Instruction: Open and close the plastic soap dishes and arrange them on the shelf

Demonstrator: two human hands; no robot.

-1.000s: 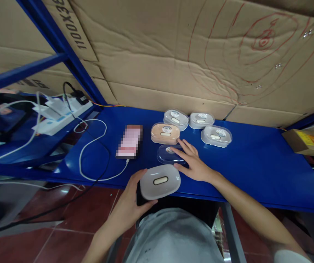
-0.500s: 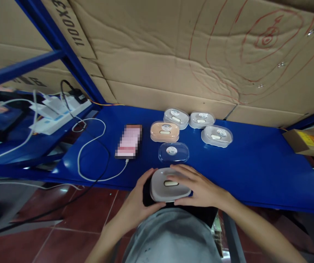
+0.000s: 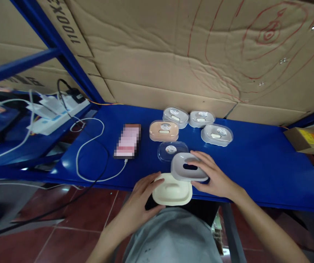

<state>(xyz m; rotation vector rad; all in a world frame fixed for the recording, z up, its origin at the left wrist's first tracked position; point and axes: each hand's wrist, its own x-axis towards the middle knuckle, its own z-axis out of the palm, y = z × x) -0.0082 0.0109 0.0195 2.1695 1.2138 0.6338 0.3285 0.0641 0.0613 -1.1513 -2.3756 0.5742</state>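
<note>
My left hand (image 3: 146, 193) grips a cream oval plastic tray (image 3: 171, 197) with a raised ridge in its middle, at the table's front edge. My right hand (image 3: 211, 175) holds a grey oval plastic dish (image 3: 178, 166) that has a slot through its centre. The grey dish is lifted above and to the right of the cream tray, overlapping its upper right corner from this view. Just beyond them, a clear plastic lid (image 3: 162, 151) with a round label lies on the table, partly hidden by the grey dish.
A peach lidded box (image 3: 163, 136) and several grey lidded boxes (image 3: 217, 136) stand at the back of the blue table (image 3: 255, 168). Left of them lies a phone (image 3: 128, 140) on a white cable (image 3: 77, 157). A power strip (image 3: 55, 120) sits far left, a cardboard box (image 3: 296, 142) far right.
My right hand has lifted the grey dish up and to the right, off the cream tray. The tray now shows in my left hand, which has barely moved.
</note>
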